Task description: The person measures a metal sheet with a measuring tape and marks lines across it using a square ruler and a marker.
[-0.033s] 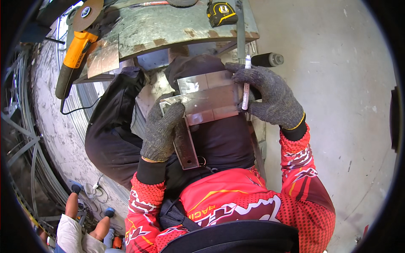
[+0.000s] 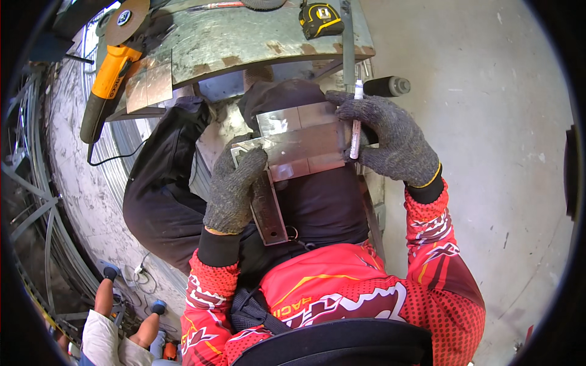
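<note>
Over my lap lies a shiny flat metal plate (image 2: 312, 114) with a line running across it. A metal square (image 2: 268, 210) rests on it, its wide blade laid over the plate's middle and its other leg pointing toward my body. In its grey knit glove, my left hand (image 2: 235, 180) is closed on the corner of the square, the thumb on top. My gloved right hand (image 2: 394, 137) is at the plate's right end, closed on a white marker (image 2: 356, 125) that stands roughly crosswise to the blade. The right fingertips are partly hidden behind the marker.
Ahead is a metal workbench (image 2: 244, 52) with a tape measure (image 2: 321, 20) on it. An orange angle grinder (image 2: 111, 73) lies at its left side by another metal plate (image 2: 149, 82). A dark cylinder (image 2: 387, 86) is beyond my right hand. At lower left is another person (image 2: 113, 335).
</note>
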Demonstrator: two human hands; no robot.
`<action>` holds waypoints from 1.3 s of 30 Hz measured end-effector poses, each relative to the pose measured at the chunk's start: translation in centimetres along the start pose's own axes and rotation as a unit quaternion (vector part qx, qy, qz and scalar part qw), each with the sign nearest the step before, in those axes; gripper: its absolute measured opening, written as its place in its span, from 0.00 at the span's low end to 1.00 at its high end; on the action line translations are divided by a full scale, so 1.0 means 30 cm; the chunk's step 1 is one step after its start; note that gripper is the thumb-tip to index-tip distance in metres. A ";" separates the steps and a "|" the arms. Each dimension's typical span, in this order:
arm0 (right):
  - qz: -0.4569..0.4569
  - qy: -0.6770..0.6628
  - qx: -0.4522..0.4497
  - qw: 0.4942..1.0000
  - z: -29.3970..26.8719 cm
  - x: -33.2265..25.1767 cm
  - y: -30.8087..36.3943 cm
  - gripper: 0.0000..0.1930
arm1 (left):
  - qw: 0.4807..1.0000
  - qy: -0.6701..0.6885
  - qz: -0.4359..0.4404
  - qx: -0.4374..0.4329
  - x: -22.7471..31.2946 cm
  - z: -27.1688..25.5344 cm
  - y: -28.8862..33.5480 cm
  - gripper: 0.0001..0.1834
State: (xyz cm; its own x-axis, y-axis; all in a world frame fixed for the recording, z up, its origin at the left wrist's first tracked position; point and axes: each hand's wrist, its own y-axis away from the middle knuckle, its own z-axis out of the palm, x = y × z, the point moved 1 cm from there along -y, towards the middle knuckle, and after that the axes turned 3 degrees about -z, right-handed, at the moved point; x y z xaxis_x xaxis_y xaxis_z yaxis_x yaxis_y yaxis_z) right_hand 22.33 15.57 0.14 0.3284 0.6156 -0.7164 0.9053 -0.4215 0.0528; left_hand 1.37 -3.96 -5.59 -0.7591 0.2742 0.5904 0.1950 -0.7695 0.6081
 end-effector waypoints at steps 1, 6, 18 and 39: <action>0.001 0.001 0.001 1.000 -0.001 0.000 0.000 0.28 | 1.000 0.014 -0.006 -0.001 -0.001 0.003 0.001 0.19; -0.005 -0.017 0.003 1.000 0.004 0.014 -0.001 0.27 | 1.000 0.021 -0.020 -0.012 -0.010 -0.012 -0.004 0.20; 0.000 0.018 0.001 1.000 0.000 0.006 -0.005 0.28 | 1.000 0.015 -0.006 -0.002 -0.007 -0.001 0.004 0.18; -0.005 0.041 0.017 0.999 0.007 -0.015 0.001 0.27 | 0.999 -0.037 -0.011 -0.009 -0.021 -0.018 -0.004 0.15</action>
State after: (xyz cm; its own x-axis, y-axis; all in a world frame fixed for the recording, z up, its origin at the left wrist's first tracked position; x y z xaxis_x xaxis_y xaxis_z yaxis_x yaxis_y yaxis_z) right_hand 22.16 15.14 0.32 0.3424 0.6718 -0.6569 0.8993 -0.4367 0.0222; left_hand 1.48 -4.34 -6.32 -0.7148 0.3323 0.6154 0.1673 -0.7732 0.6117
